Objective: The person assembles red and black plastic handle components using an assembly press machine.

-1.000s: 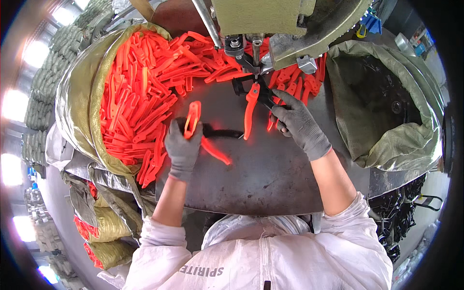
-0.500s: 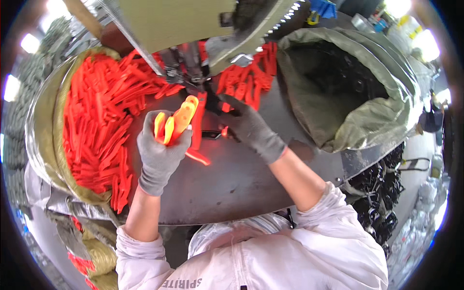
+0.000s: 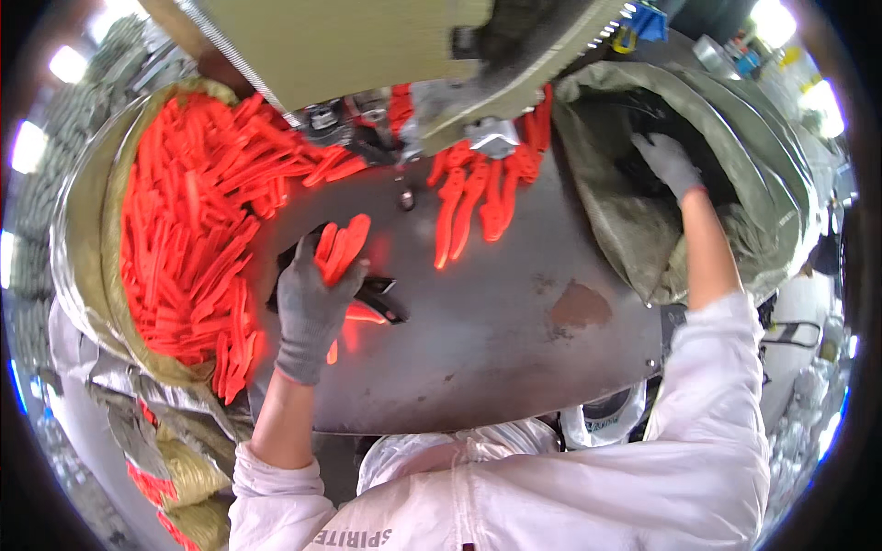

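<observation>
My left hand, in a grey glove, is closed around several red plastic handle-shaped pieces that stick up between thumb and fingers. Black curved pieces lie beneath and beside that hand, with another red piece among them; whether the hand also grips them is unclear. My right hand, gloved too, reaches inside the mouth of a dark green sack at the right. Its visible fingers are stretched out over black pieces in the shadowed interior, and nothing shows in its grasp.
A machine with a beige panel overhangs the far side of the dark metal table. More red pieces lie beneath its right part. On the left, an open sack overflows with red pieces.
My right hand has moved from under the machine to the right, into the green sack. The left hand has lowered slightly with its red pieces. Black pieces now show beside it.
</observation>
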Motion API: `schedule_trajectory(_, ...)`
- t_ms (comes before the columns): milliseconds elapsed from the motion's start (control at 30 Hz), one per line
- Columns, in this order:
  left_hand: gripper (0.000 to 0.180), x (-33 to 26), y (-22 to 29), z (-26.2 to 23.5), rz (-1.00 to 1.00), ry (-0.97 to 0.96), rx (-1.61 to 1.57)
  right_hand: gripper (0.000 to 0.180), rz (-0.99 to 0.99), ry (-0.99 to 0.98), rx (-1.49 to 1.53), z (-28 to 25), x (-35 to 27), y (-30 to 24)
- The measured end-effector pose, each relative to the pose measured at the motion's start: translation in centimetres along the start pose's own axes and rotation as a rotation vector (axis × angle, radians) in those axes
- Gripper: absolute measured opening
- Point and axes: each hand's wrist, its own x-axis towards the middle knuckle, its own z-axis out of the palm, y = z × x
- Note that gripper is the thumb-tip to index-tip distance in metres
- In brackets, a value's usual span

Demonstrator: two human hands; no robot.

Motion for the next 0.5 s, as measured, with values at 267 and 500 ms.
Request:
schedule_trajectory(267,0.028,2.9,2.0,0.3,-0.325,-0.222,-0.848,0.048,0.025,0.089,0.276,0.9,-6.1,-1.7)
schedule_trajectory(500,0.035,4.1,1.8,1.3,-0.207,-0.343,-0.899,0.037,0.015,0.033,1.23,-1.2,-15.2,-7.9)
